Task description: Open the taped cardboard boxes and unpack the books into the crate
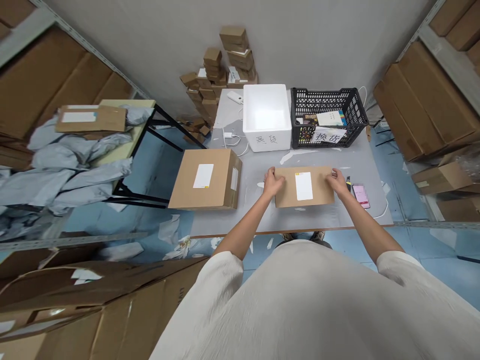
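Observation:
Between my two hands is a flat brown cardboard box (285, 198) with a white label (304, 186) on its upper face. My left hand (273, 182) grips its left end, thumb on top. At the opposite end, my right hand (337, 181) holds the right edge, fingers curled over the far corner. The box is at the front part of the grey table (258, 220); I cannot tell whether it rests fully on it. Just right of my right hand lie a phone with a pink screen (360, 195) and a small black and yellow tool (348, 184).
A larger labelled carton (183, 180) stands at the table's left edge. Behind the box are a white foam bin (267, 141) and a black crate (330, 94) holding books or packets. Small boxes (234, 40) are stacked by the wall. Grey parcels (78, 145) cover a side table.

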Motion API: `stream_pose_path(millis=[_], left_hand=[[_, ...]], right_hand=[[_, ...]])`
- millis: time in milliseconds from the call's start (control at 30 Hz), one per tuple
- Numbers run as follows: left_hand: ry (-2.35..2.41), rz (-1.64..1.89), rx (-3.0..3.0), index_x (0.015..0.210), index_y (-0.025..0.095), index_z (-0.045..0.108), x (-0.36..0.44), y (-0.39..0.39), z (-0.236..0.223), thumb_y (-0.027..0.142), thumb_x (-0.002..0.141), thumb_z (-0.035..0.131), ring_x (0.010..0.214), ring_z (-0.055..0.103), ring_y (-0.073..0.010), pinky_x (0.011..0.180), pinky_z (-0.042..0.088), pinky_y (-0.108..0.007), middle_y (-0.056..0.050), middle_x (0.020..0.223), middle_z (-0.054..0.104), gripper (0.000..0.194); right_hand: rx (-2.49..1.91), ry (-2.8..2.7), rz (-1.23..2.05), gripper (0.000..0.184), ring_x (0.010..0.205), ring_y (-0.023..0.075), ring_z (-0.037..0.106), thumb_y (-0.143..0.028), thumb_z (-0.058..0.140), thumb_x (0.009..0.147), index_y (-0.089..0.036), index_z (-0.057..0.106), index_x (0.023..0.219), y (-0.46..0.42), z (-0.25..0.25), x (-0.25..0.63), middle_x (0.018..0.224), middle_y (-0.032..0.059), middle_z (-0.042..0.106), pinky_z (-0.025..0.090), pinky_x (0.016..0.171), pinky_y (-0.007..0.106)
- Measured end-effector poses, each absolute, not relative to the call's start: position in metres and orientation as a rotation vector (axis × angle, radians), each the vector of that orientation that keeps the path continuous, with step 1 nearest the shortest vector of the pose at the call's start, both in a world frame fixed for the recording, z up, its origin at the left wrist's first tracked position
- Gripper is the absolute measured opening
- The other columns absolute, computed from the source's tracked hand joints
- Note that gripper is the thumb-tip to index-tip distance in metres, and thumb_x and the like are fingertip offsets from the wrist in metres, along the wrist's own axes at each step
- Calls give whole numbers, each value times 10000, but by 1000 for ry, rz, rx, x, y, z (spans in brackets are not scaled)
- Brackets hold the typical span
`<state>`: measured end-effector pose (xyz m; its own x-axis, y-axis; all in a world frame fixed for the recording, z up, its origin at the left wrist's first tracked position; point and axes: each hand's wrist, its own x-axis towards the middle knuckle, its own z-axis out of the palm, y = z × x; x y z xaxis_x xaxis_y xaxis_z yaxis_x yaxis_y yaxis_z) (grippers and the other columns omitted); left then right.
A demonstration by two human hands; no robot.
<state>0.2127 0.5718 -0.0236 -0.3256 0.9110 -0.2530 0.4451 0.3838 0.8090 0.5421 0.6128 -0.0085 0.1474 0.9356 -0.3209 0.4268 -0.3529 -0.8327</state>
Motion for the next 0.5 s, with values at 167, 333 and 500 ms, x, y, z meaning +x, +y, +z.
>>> stream_pose_path(millis=[167, 333, 500], left_hand=[[1890, 1012, 1081, 1633, 272, 444, 218, 582, 1, 389, 999, 696, 1354, 653, -278, 1142, 543, -409, -145, 1544, 560, 691], [1938, 966, 1053, 1546, 248, 497, 230, 572, -2, 365, 1046, 633, 1289, 657, -252, 1130, 521, -378, -113, 1369, 622, 531], [2018, 790, 1054, 1413, 244, 578, 234, 548, -19, 370, 1068, 580, 1228, 682, -258, 1061, 535, -374, -87, 1235, 684, 367]], right_hand=[[-1801, -1327, 1021, 832, 1349, 306, 681, -601, 672, 914, -261, 509, 1656, 626, 10, 549, 1526, 138, 671, 572, 1131, 412], [-1859, -1360, 974, 737, 1294, 307, 689, -695, 591, 963, -247, 590, 1548, 617, -1, 563, 1443, 144, 714, 562, 1079, 398], [-1984, -1372, 988, 641, 1100, 327, 730, -721, 602, 946, -241, 678, 1364, 597, -29, 582, 1143, 112, 787, 570, 1006, 441]])
